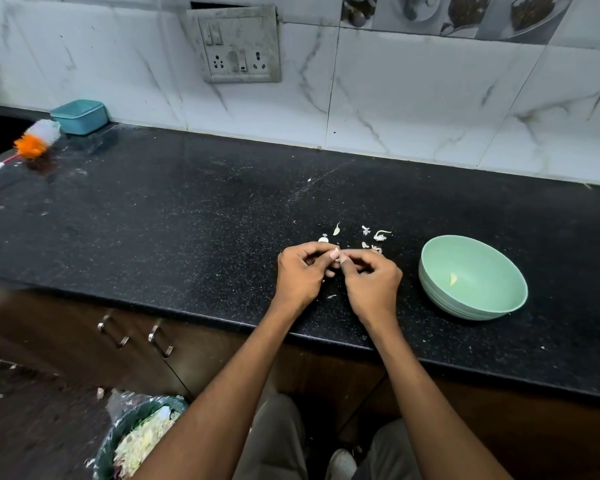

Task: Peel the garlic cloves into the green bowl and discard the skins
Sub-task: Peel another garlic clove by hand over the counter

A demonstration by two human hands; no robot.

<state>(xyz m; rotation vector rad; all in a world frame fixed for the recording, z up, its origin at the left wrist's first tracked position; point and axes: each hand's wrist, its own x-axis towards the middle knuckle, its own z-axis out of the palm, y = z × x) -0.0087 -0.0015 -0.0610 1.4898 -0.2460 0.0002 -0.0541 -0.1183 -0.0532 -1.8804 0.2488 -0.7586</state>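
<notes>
I take the green bowl (473,277) as my landmark on the black counter (187,220). Inside it I see one pale peeled clove (453,279), so the peeling has begun but is far from finished. Just left of the bowl, my left hand (300,275) and right hand (371,280) meet fingertip to fingertip, both curled around a small garlic clove (335,255) that I seem to be peeling, though it is nearly hidden by the fingers. Beyond the hands, left of the bowl, loose skins (378,235) lie scattered on the counter, not yet discarded. Far below and left of the bowl, a bin (132,441) on the floor holds pale scraps
</notes>
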